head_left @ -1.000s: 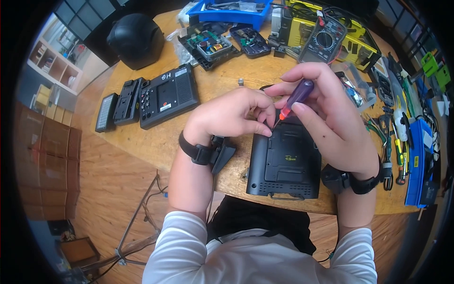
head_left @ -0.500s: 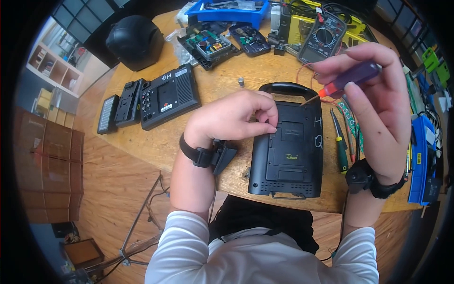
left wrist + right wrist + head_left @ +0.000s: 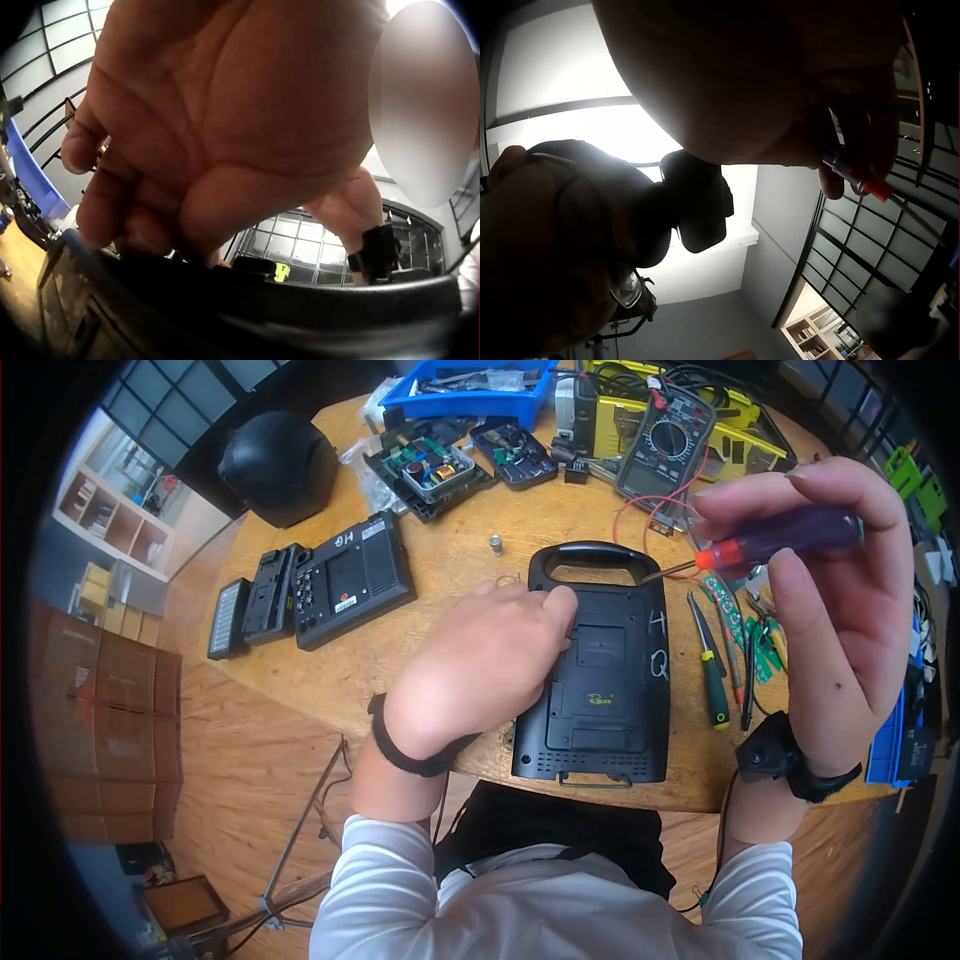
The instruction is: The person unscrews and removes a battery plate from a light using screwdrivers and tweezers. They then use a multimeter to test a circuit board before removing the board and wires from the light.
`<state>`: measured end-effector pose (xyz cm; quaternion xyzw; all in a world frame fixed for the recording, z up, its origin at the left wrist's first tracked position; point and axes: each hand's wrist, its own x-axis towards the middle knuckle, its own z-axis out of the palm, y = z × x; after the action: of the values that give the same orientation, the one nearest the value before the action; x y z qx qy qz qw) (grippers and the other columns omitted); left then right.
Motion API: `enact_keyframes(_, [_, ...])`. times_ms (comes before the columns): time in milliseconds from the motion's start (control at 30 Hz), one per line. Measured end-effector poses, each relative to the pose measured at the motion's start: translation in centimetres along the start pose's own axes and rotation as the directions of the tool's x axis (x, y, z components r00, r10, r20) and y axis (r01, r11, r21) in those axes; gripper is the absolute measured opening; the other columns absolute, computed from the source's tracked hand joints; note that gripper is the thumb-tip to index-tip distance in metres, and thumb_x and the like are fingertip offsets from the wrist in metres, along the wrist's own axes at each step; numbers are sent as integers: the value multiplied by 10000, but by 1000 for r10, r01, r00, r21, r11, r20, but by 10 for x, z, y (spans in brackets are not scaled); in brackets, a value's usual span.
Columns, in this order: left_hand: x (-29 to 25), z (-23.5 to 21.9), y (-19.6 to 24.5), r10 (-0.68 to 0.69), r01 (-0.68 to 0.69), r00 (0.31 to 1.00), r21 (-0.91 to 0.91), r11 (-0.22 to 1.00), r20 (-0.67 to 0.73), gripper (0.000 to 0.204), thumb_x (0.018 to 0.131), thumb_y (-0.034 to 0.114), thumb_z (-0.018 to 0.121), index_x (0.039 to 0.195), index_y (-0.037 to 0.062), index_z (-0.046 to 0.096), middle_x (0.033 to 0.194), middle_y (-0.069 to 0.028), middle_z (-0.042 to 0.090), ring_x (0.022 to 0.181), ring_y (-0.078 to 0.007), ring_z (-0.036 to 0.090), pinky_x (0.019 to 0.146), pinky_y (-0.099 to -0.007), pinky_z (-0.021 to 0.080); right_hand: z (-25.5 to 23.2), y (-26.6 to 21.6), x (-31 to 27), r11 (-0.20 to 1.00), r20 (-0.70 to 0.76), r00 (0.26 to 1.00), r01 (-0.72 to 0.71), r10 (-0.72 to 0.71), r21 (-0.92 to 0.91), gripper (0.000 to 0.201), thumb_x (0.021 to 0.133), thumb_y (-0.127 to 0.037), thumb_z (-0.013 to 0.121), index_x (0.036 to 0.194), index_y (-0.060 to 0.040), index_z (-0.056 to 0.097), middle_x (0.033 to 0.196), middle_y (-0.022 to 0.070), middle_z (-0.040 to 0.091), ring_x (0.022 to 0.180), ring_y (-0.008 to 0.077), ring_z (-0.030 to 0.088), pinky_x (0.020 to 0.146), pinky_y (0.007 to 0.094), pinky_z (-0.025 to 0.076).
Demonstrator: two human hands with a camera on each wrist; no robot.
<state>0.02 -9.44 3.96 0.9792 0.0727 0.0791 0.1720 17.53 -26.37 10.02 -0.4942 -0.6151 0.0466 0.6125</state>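
Note:
A black panel-like device (image 3: 600, 660) with a carrying handle lies on the table, back side up, white letters on its right side. My right hand (image 3: 845, 600) holds a screwdriver (image 3: 790, 540) with a purple handle and red collar between thumb and fingers. Its shaft points left, the tip at the device's top right corner by the handle. My left hand (image 3: 480, 660) is back up over the device's left edge. In the left wrist view the fingers (image 3: 105, 214) of this hand curl down, their tips partly hidden; I cannot tell whether they hold something.
Pliers (image 3: 712, 670) and green circuit boards (image 3: 735, 620) lie right of the device. Farther back are a multimeter (image 3: 665, 445), an opened casing with electronics (image 3: 430, 470) and a blue bin (image 3: 470, 395). Another black panel (image 3: 355, 580) and a small metal cylinder (image 3: 496, 544) are to the left.
My right hand has moved right with the screwdriver, whose tip went from the device's upper left to its upper right corner. My left hand has turned back up and shifted slightly left.

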Motion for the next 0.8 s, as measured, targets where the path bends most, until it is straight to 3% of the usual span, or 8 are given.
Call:
enact_keyframes(133, [-3, 0, 14, -59, 60, 998, 236, 970, -13, 75, 910, 84, 616, 970, 74, 572, 887, -121, 666, 916, -345, 649, 806, -453, 462, -8, -7, -3, 996, -59, 995, 84, -82, 39, 388, 1021, -2, 483, 1401, 35, 418, 1229, 268, 662, 1081, 275, 679, 974, 357, 513])
enact_keyframes(200, [-3, -2, 20, -55, 51, 998, 289, 956, 6, 74, 908, 86, 612, 974, 80, 579, 890, -113, 667, 921, -333, 655, 808, -449, 464, -17, -16, -4, 988, -33, 991, 125, -129, -89, 387, 1028, -12, 480, 1405, 53, 424, 1235, 267, 658, 1096, 268, 675, 972, 353, 522])
enact_keyframes(433, [0, 2, 14, 21, -29, 1000, 434, 900, 22, 58, 924, 143, 610, 918, 85, 606, 829, -86, 668, 881, -296, 676, 812, -427, 476, -8, -43, 0, 981, -35, 986, 157, -162, -117, 385, 1027, -8, 478, 1403, 57, 429, 1234, 264, 659, 1086, 262, 680, 963, 347, 528])
enact_keyframes(467, [0, 3, 13, 12, -20, 1000, 441, 897, 20, 58, 924, 143, 610, 918, 85, 606, 829, -86, 668, 881, -296, 676, 812, -427, 476, -38, -39, -23, 980, -33, 986, 160, -165, -123, 385, 1027, -7, 478, 1403, 58, 430, 1234, 264, 659, 1084, 261, 681, 961, 346, 529])
enact_keyframes(633, [1, 5, 11, -73, 59, 997, 397, 916, 20, 217, 989, 213, 611, 842, 52, 609, 699, -144, 660, 726, -374, 672, 692, -477, 516, -31, -47, -8, 973, -30, 985, 161, -169, -166, 384, 1026, -4, 476, 1402, 62, 434, 1233, 262, 660, 1075, 256, 684, 954, 341, 534])
enact_keyframes(667, [1, 6, 9, -77, 63, 997, 402, 914, 18, 217, 989, 213, 611, 842, 52, 609, 699, -144, 660, 726, -374, 672, 692, -477, 516, -69, -39, -40, 971, -29, 985, 162, -170, -177, 384, 1026, -3, 476, 1401, 63, 435, 1233, 261, 660, 1073, 255, 685, 952, 340, 536])
enact_keyframes(733, [-1, 6, 3, -105, 98, 994, 261, 960, 15, 236, 1008, 238, 604, 878, 44, 635, 686, -182, 648, 705, -412, 661, 662, -499, 520, -36, -51, -8, 966, -26, 985, 165, -173, -200, 383, 1026, -2, 475, 1401, 64, 437, 1233, 260, 660, 1069, 253, 686, 949, 337, 538])
enact_keyframes(800, [-6, 5, 4, -138, 136, 990, 238, 962, -7, 226, 1008, 235, 606, 895, 42, 642, 708, -193, 651, 726, -413, 662, 672, -487, 521, -66, -44, -28, 961, -23, 984, 165, -175, -223, 383, 1025, 0, 474, 1401, 66, 439, 1233, 259, 661, 1066, 251, 688, 946, 335, 540])
